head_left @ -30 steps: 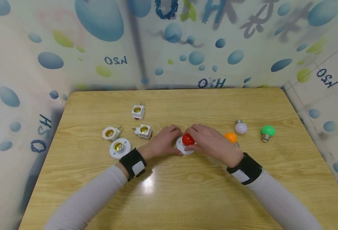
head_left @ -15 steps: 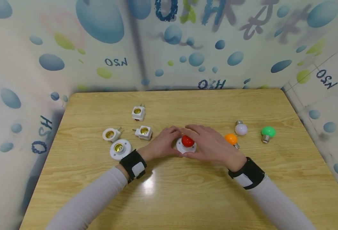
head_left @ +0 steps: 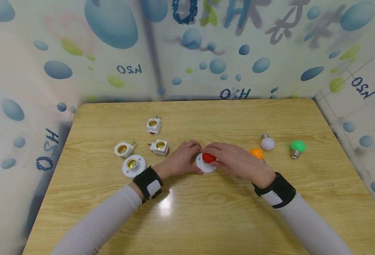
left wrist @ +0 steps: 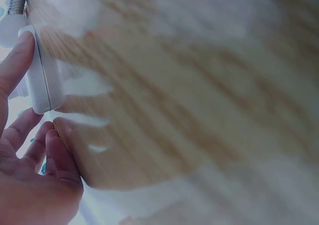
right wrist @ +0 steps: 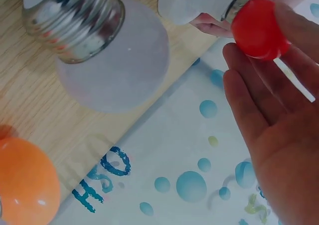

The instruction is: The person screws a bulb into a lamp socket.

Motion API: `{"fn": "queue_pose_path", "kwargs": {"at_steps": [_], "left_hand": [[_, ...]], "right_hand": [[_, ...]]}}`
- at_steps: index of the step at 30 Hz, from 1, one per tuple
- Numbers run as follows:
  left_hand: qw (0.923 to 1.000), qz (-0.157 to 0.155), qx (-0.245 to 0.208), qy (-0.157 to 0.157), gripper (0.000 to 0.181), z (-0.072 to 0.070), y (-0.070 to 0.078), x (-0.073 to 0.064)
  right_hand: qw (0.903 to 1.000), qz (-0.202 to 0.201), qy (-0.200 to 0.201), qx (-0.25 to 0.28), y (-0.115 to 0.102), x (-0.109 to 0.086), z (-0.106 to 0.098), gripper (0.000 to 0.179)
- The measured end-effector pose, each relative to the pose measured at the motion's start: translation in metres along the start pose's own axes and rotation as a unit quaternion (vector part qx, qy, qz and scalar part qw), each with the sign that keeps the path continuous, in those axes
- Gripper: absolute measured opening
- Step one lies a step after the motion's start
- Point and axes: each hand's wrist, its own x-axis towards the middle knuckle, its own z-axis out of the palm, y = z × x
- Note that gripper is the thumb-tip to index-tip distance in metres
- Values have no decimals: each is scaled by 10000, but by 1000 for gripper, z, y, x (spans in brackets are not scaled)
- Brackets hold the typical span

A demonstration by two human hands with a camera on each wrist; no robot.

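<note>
A red light bulb (head_left: 208, 157) stands in a white round lamp holder (head_left: 205, 169) at the middle of the table. My left hand (head_left: 182, 158) grips the holder's rim between thumb and fingers; in the left wrist view its thumb lies on the white holder (left wrist: 46, 78). My right hand (head_left: 236, 163) pinches the red bulb from the right, fingers over the top and thumb at the near side. In the right wrist view, the red bulb (right wrist: 259, 29) shows a bit of its metal base above the holder (right wrist: 197, 4).
Left of the hands lie another round lamp holder (head_left: 134, 166) and three plug-in sockets: a round one (head_left: 122, 149), a square one (head_left: 160, 146) and a farther one (head_left: 154, 125). At right are orange (head_left: 256, 153), white (head_left: 267, 143) and green (head_left: 297, 146) bulbs.
My right hand's fingers spread loose around the red bulb half a second ago, thumb low by the holder. Now they have closed on the bulb again. My left hand stays on the holder.
</note>
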Motion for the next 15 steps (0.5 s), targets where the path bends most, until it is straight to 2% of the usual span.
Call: {"fn": "queue_pose_path", "kwargs": {"at_steps": [6, 15], "left_hand": [[9999, -41, 51, -90, 66, -1, 2, 2], [10000, -7, 95, -22, 65, 0, 0, 1]], "right_hand": [[9991, 226, 127, -333, 0, 2, 2, 44], [9945, 217, 545, -865, -1, 5, 11, 46]]}}
